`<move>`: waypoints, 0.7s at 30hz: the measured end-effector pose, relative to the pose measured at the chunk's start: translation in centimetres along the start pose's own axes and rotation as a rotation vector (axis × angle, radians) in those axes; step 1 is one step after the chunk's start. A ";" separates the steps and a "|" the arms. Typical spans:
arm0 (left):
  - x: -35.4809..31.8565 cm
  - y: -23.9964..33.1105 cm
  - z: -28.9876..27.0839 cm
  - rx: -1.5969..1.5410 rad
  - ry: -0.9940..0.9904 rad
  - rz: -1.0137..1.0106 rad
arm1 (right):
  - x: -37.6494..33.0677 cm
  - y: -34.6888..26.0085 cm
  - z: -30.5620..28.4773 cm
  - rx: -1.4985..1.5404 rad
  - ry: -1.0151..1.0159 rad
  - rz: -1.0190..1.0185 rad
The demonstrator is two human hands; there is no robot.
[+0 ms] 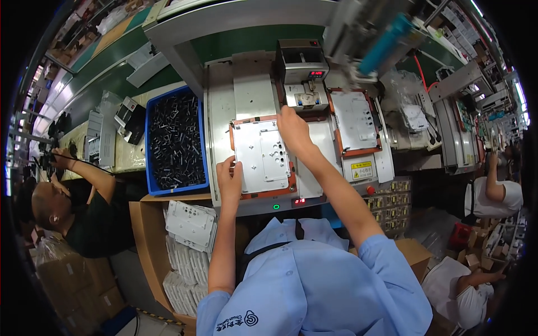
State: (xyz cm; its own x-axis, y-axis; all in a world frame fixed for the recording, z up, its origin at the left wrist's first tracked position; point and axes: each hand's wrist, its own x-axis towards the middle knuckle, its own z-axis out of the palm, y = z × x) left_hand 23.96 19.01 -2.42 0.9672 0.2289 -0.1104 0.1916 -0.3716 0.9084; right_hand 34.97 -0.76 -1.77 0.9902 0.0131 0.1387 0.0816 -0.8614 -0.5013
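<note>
This is a factory assembly line. A green conveyor belt [106, 73] runs past grey metal workstations, a blue bin [175, 140] holds small black parts, cardboard boxes [168, 252] carry stacked white metal plates, and several seated workers fill neighbouring stations.

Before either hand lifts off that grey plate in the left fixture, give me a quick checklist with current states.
1. Grey metal plate lying inside the orange-edged fixture: ok, it looks flat.
2. Left hand on the plate's lower left edge: ok.
3. Right hand at the plate's upper right corner: ok, touching.
4. Second plate in the right fixture: ok, untouched.
5. Green light on the front panel: ok, lit.
6. Plate fully seated on its pins: cannot tell.
</note>
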 end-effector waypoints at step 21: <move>2.0 -1.0 -0.1 0.212 0.123 0.306 | -11.7 -5.1 -1.6 0.785 0.271 0.140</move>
State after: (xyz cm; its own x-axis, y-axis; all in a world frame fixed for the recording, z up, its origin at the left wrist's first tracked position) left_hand 25.72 19.96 -3.50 0.9603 0.1797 0.2134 -0.0599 -0.6141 0.7869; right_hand 22.80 2.67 0.59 0.9437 -0.2765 0.1814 0.1144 -0.2415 -0.9636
